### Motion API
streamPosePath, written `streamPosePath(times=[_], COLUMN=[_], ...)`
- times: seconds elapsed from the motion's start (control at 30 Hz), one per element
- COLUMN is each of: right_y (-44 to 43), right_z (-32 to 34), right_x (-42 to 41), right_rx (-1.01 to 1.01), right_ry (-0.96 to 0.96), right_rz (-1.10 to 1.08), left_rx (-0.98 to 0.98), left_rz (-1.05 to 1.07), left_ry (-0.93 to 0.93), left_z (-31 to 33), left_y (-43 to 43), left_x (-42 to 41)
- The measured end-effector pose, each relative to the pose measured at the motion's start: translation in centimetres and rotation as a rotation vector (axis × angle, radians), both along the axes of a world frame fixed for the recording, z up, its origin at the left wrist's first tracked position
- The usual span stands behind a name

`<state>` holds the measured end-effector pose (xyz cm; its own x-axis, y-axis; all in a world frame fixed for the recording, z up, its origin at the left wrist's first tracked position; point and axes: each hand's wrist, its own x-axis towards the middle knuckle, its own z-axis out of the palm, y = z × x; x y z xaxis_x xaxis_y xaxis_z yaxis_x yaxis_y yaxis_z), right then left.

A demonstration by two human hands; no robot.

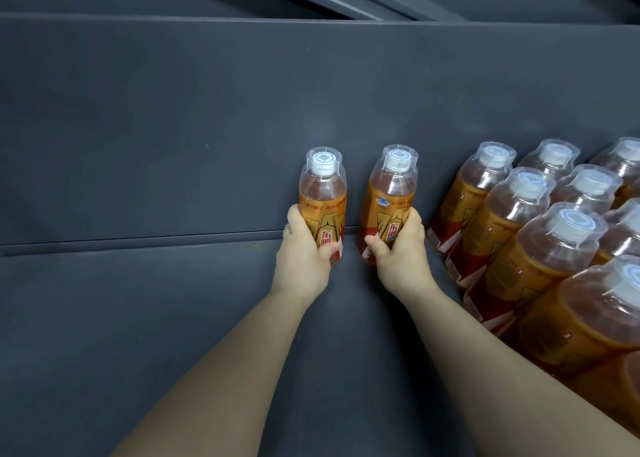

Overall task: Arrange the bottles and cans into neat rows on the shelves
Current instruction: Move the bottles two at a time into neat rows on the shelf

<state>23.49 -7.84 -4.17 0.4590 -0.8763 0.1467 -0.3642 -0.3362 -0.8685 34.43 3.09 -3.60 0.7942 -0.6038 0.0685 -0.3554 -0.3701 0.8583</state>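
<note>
Two bottles are in hand at the back of the shelf [138,318], close to the back wall [207,110]. The left hand [304,248] has its fingers and thumb curled round the lower half of the left bottle [322,193]. The right hand [398,248] grips the right bottle [389,193] the same way. The two bottles stand just beside each other with a gap between them, and apart from the packed rows [540,248] on the right.

The step in hand looks like placing a fresh pair to start a new line to the left of those rows. Whether the bases already rest on the shelf cannot be told, since the hands cover them.

The left bottle is upright, cap up, with its long axis vertical and its label facing the camera. The right bottle also points cap up, but its top leans a little to the right; the wide lens may add to that.

The next move probably calls for straightening the right bottle and sliding both rightward until they sit against the nearest row. Each hand would let go only once its bottle stands firm.
</note>
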Motion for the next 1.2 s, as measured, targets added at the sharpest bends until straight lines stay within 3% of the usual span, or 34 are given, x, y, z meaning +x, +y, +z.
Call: streamPosePath(times=[0.9, 1.1, 1.2], right_y=[1.1, 3.3, 5.1], right_z=[-0.1, 1.2, 1.5], right_x=[-1.0, -2.3, -3.1], right_rx=[0.099, 0.051, -0.051], right_ry=[0.062, 0.159, 0.294], right_rz=[-0.070, -0.125, -0.057], left_rx=[0.063, 0.149, 0.155], left_rz=[0.045, 0.058, 0.016], left_ry=[0.019, -0.077, -0.143], left_z=[0.9, 1.5, 1.8], left_y=[0.8, 3.4, 5.0], left_x=[-0.7, -1.7, -2.4])
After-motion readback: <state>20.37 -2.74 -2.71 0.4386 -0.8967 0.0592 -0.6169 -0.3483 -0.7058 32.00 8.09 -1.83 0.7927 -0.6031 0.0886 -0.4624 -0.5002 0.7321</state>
